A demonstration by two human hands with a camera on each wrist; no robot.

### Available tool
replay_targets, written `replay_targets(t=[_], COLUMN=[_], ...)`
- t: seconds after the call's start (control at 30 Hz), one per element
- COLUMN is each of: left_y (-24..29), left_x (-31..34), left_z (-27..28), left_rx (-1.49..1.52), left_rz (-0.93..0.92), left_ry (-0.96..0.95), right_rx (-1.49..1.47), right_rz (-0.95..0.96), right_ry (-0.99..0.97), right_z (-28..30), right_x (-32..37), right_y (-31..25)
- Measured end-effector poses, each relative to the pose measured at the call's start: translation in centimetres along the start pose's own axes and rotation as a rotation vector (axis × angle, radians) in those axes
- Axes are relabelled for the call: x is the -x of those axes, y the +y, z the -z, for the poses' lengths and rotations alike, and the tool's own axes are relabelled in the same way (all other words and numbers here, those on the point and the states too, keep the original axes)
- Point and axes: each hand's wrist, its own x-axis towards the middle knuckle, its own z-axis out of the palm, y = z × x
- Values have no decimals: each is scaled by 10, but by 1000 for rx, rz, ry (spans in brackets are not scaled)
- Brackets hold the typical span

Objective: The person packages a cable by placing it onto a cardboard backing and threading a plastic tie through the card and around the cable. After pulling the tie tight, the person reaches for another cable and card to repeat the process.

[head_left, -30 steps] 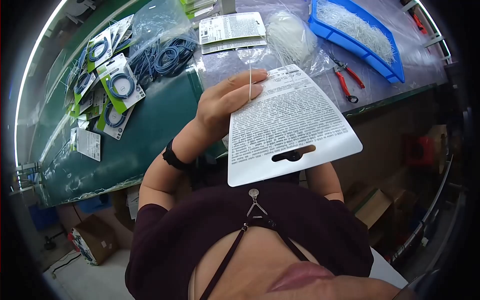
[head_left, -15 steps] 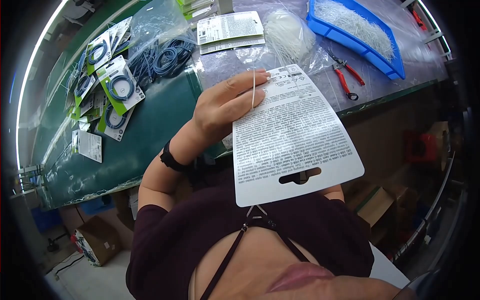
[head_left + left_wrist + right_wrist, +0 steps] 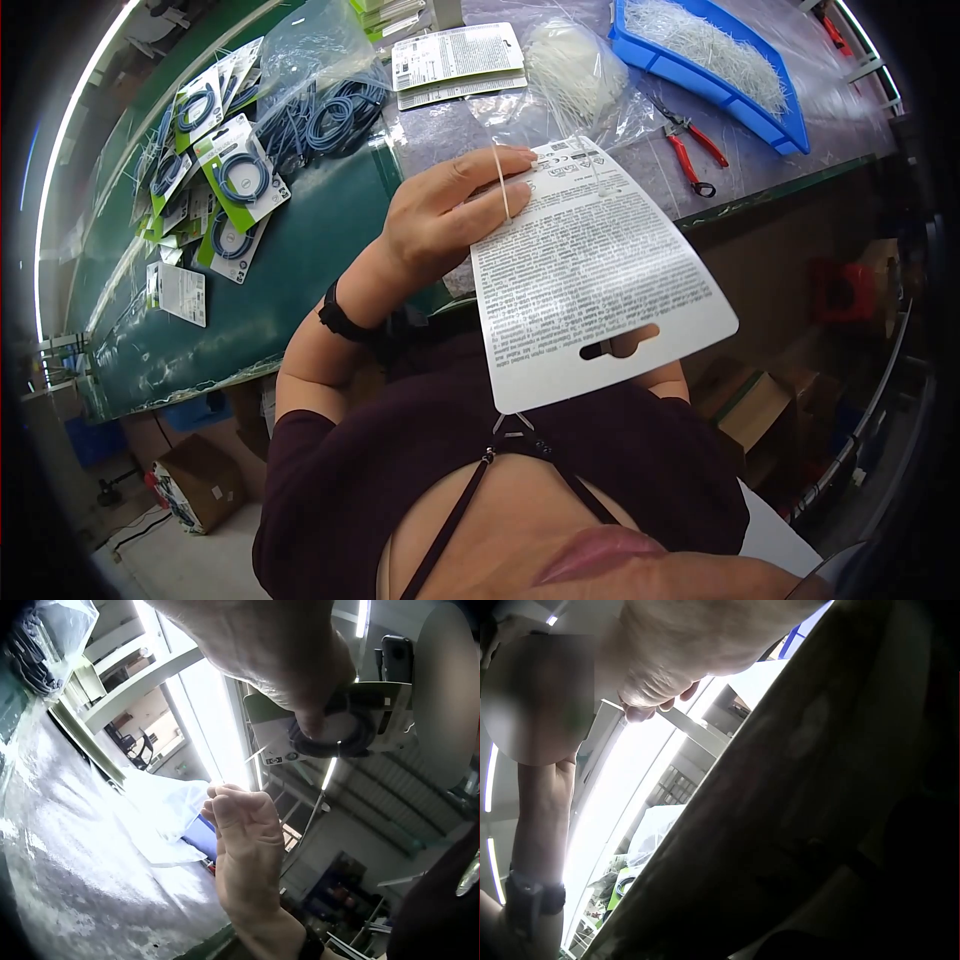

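My left hand grips a retail card, its printed white back facing up and its hang slot towards my chest. A thin white cable tie crosses the left fingers. From below, in the left wrist view, a dark coiled cable shows on the card's front, with the left thumb pressed against it. My right hand is below the card, fingertips bunched, and the tie runs from the card towards them. In the head view the card hides most of this hand. The right wrist view shows my right hand from close by.
Packed cable cards lie piled at the left, beside loose blue cables. Behind are stacked cards, a bag of white ties, red-handled cutters and a blue tray of clear strips. The table's front edge runs along the right.
The card has swung to the right, its slotted end also lower towards my chest than a second ago. My left hand keeps its grip with only a slight shift.
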Motion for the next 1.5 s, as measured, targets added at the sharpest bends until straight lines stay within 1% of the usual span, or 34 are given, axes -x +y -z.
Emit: replay_targets(t=[0.1,0.4,0.43,0.53,0.57,0.63,0.67,0.7,0.73,0.77,0.8,0.9,0.93,1.03,1.07,1.17,1.2,1.3,1.33,1.43,1.47,1.5], left_y=[-3,-6,-8,-10,-11,-11,-11,-10,-10,-9,-8,-7,-6,-4,-4,-6,-7,-10,-11,-9,-9,-8], left_x=[1,3,4,4,4,4,6,11,15,19,20,22,22,22,23,26,28,32,33,29,30,31], left_z=[-2,-5,-6,-6,-5,-3,-4,-6,-9,-12,-17,-31,-32,-31,-32,-35,-35,-35,-35,-36,-37,-38], left_rx=[4,-56,-71,-102,-97,-86,-86,-8,72,153,158,562,563,688,688,585,585,207,207,69,70,102], left_rz=[-54,-89,-86,-83,-75,-55,-53,68,188,308,311,640,643,763,766,759,759,584,583,466,465,527], left_ry=[0,-35,-29,-22,-24,-31,-36,-1,35,70,66,367,366,375,377,408,411,292,294,274,276,282], right_rx=[-25,-103,-105,-214,-250,-324,-360,-395,-427,-458,-457,-528,-528,-60,-60,377,378,545,546,678,680,713], right_rz=[-83,-331,-331,-84,-2,162,241,320,397,475,471,60,58,94,91,421,422,500,502,615,617,624], right_ry=[-31,-110,-107,-82,-74,-56,-48,-39,-29,-17,-10,145,146,235,233,320,318,318,316,316,315,311], right_z=[3,4,1,-12,-13,-26,-37,-56,-49,-50,-52,-55,-56,-57,-57,-58,-59,-62,-63,-63,-62,-62], right_x=[10,25,22,-24,-23,-45,-45,-87,-62,-62,-64,-72,-73,-79,-80,-85,-86,-90,-91,-94,-94,-94], right_y=[4,17,10,-1,-9,-20,-30,-28,-41,-48,-59,-92,-94,-97,-101,-112,-112,-109,-107,-102,-102,-103])
